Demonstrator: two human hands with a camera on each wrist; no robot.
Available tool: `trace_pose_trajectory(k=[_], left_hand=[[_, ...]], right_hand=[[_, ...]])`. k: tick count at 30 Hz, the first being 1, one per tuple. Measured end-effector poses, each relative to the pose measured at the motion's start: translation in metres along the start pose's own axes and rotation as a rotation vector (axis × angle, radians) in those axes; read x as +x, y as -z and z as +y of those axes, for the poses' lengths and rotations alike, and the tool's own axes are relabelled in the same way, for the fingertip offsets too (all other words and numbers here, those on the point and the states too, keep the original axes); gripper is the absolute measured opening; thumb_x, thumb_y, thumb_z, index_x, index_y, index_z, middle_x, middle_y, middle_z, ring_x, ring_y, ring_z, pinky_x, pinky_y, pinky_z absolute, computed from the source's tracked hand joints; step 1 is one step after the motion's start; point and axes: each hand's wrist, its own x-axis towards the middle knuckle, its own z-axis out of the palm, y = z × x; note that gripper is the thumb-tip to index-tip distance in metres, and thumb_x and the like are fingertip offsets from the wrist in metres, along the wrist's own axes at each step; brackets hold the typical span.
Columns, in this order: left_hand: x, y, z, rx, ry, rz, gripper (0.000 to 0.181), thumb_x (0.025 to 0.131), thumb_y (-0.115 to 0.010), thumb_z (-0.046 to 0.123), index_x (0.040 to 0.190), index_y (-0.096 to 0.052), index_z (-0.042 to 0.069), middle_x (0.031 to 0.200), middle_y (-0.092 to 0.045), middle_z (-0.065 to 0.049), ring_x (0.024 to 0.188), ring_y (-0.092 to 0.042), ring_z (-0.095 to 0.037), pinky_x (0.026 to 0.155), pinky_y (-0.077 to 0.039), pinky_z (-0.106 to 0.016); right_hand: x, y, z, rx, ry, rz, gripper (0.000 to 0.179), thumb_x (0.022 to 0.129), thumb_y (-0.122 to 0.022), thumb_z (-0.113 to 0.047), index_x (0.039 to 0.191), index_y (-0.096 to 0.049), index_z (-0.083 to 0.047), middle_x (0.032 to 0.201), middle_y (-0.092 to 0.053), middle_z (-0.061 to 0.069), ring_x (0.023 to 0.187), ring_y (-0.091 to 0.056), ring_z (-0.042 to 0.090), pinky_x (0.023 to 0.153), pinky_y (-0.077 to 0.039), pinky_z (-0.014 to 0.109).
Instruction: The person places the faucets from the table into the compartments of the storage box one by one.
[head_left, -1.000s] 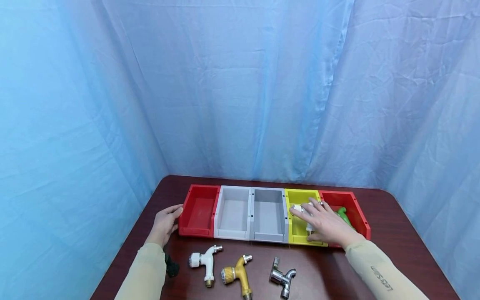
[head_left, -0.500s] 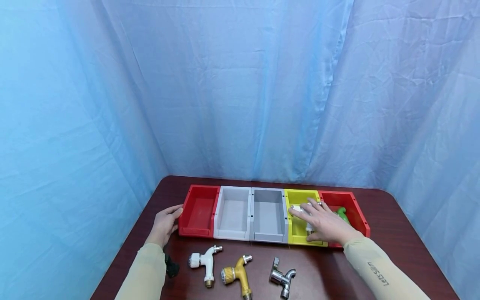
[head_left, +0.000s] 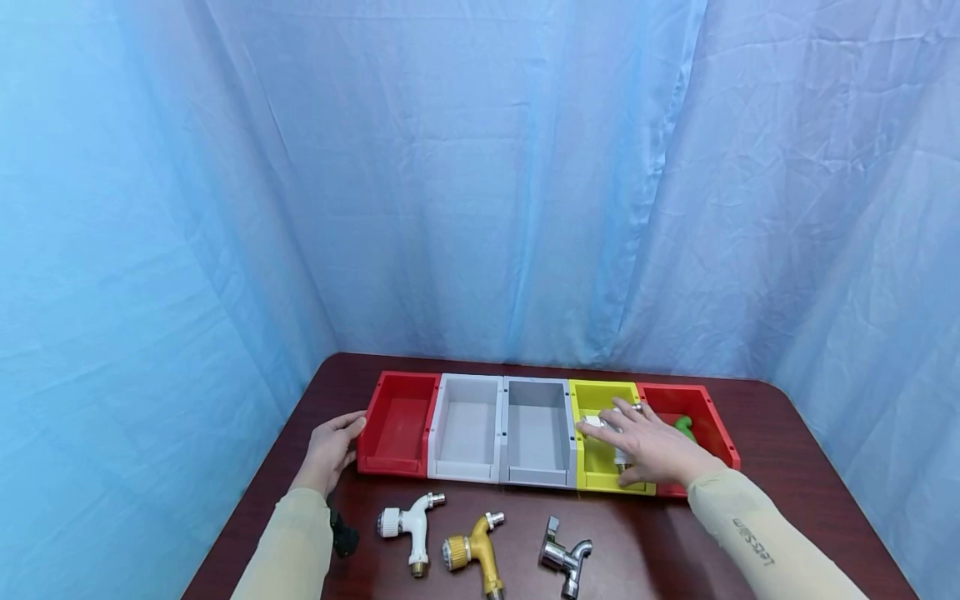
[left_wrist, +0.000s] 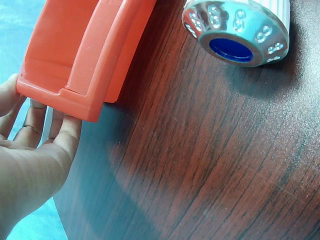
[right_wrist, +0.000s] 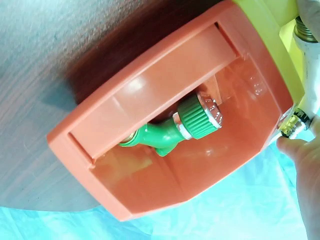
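At the left end of a bin row, my left hand point(head_left: 327, 450) grips the side of a red bin point(head_left: 397, 423), thumb against its wall and fingers curled beneath its edge in the left wrist view. My right hand point(head_left: 660, 446) reaches into the yellow bin point(head_left: 600, 481), its spread fingers and thumb around a white tap point(right_wrist: 311, 75). The hand covers part of that tap; its white knob and brass threaded end show. A green tap point(right_wrist: 162, 134) lies in the right-hand red bin point(right_wrist: 215, 165), beside my right wrist.
A white bin point(head_left: 467, 429) and a grey bin point(head_left: 537, 429) stand between the others. In front lie another white tap point(head_left: 416, 533), a yellow tap point(head_left: 480, 554) and a chrome tap point(head_left: 566, 557). A dark object point(head_left: 344, 535) sits beside the left sleeve. Blue curtains point(head_left: 480, 183) enclose the table.
The right forearm has shifted slightly to the left, while the right hand stays over the white tap. The left hand keeps its place on the red bin.
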Motion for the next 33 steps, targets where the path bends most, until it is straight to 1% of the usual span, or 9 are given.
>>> trace_pose_trajectory(k=[3,11,16,20,26,30,33], left_hand=[[-0.002,0.0,0.001,0.005,-0.003,0.0,0.048,0.107,-0.054,0.031,0.15,-0.051,0.009,0.152,-0.046,-0.019,0.132,-0.049,-0.036,0.103,-0.052,-0.043],[-0.001,0.001,-0.001,0.008,-0.003,-0.009,0.05,0.107,-0.055,0.032,0.152,-0.049,0.009,0.153,-0.045,-0.019,0.134,-0.048,-0.037,0.106,-0.05,-0.045],[0.0,0.0,-0.001,0.013,-0.005,-0.006,0.051,0.107,-0.055,0.033,0.152,-0.049,0.01,0.153,-0.045,-0.019,0.133,-0.048,-0.037,0.105,-0.05,-0.045],[0.0,0.0,-0.001,0.009,-0.005,-0.007,0.05,0.107,-0.055,0.032,0.151,-0.049,0.01,0.153,-0.045,-0.018,0.134,-0.048,-0.036,0.106,-0.05,-0.045],[-0.002,0.0,0.0,0.007,-0.003,-0.005,0.05,0.107,-0.054,0.032,0.151,-0.049,0.01,0.153,-0.045,-0.018,0.134,-0.048,-0.036,0.106,-0.05,-0.045],[-0.003,-0.001,0.0,0.002,-0.006,-0.01,0.051,0.107,-0.055,0.032,0.152,-0.048,0.009,0.153,-0.045,-0.019,0.133,-0.047,-0.037,0.108,-0.049,-0.047],[-0.003,-0.001,-0.001,0.0,-0.007,-0.011,0.053,0.107,-0.055,0.033,0.152,-0.047,0.008,0.153,-0.044,-0.02,0.134,-0.046,-0.038,0.109,-0.047,-0.049]], right_hand=[[0.0,0.001,0.002,-0.018,0.015,-0.005,0.108,0.071,-0.093,-0.042,0.161,-0.032,-0.038,0.152,-0.048,0.015,0.147,-0.03,0.048,0.112,-0.025,0.075],[-0.001,0.003,0.006,-0.043,0.049,-0.02,0.11,0.071,-0.093,-0.042,0.161,-0.03,-0.039,0.151,-0.049,0.014,0.146,-0.032,0.049,0.11,-0.027,0.076],[-0.001,0.002,0.009,-0.03,0.059,-0.035,0.107,0.073,-0.092,-0.041,0.161,-0.03,-0.04,0.154,-0.047,0.013,0.148,-0.029,0.048,0.111,-0.025,0.077],[-0.002,0.002,0.011,-0.008,0.065,-0.03,0.107,0.073,-0.093,-0.039,0.16,-0.031,-0.04,0.154,-0.046,0.012,0.148,-0.029,0.047,0.111,-0.025,0.077],[0.0,0.001,0.014,0.01,0.078,-0.034,0.107,0.073,-0.092,-0.041,0.161,-0.03,-0.04,0.154,-0.047,0.012,0.147,-0.03,0.047,0.11,-0.025,0.077],[0.002,0.002,0.015,0.014,0.104,-0.02,0.109,0.071,-0.094,-0.04,0.161,-0.032,-0.036,0.149,-0.05,0.012,0.144,-0.035,0.048,0.108,-0.028,0.078],[0.004,0.002,0.015,0.021,0.126,-0.001,0.11,0.069,-0.096,-0.037,0.16,-0.034,-0.031,0.143,-0.053,0.013,0.137,-0.044,0.043,0.106,-0.032,0.077]])
